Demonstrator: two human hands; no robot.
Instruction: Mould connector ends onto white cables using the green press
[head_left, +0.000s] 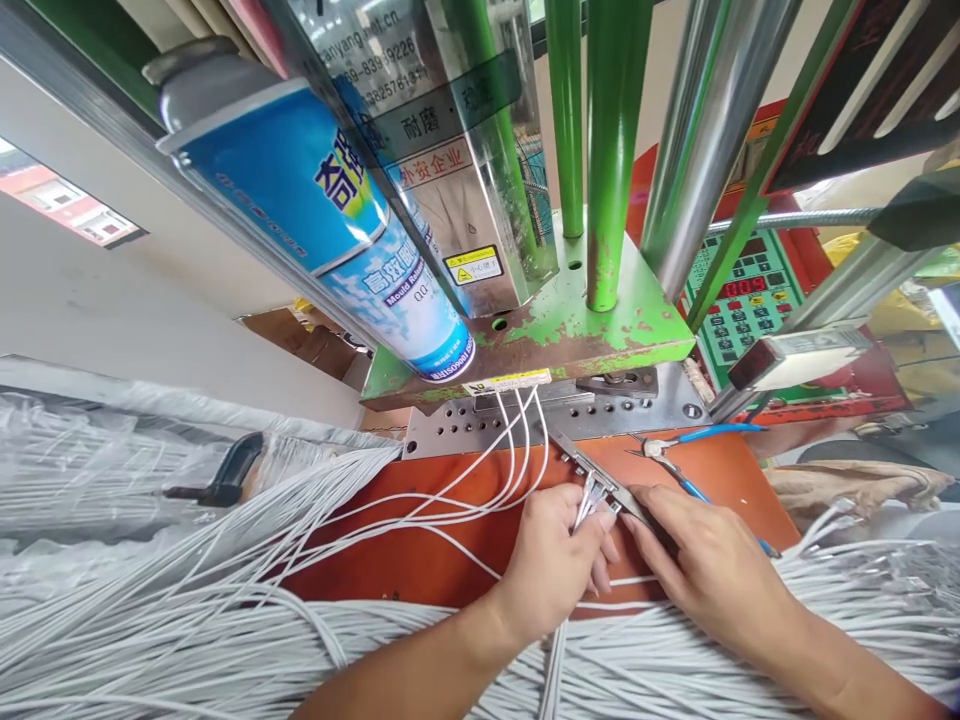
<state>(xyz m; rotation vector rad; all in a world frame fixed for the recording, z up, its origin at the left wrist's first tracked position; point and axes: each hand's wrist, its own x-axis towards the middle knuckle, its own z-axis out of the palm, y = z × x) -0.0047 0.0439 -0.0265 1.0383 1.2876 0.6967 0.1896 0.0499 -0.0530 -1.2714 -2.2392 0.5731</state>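
Note:
My left hand (551, 555) is closed around a small bunch of white cables (553, 660), whose clear and silvery connector ends (591, 497) stick up between thumb and fingers. My right hand (716, 560) grips the near end of a flat metal bar (592, 468) with small fittings along it. The connector ends are right against this bar; whether any sits in it is not clear. Beyond the hands, several white cables (517, 450) run out from under the green press plate (630, 335). Blue-handled cutting pliers (664, 455) lie just past my right hand.
A blue spray can (322, 220) leans beside the press. The drilled steel base (450, 425) meets the orange work surface (720, 495). Heaps of white cable (187, 640) cover the front. A dark clamp (232, 475) is at left, a green control panel (742, 300) at right.

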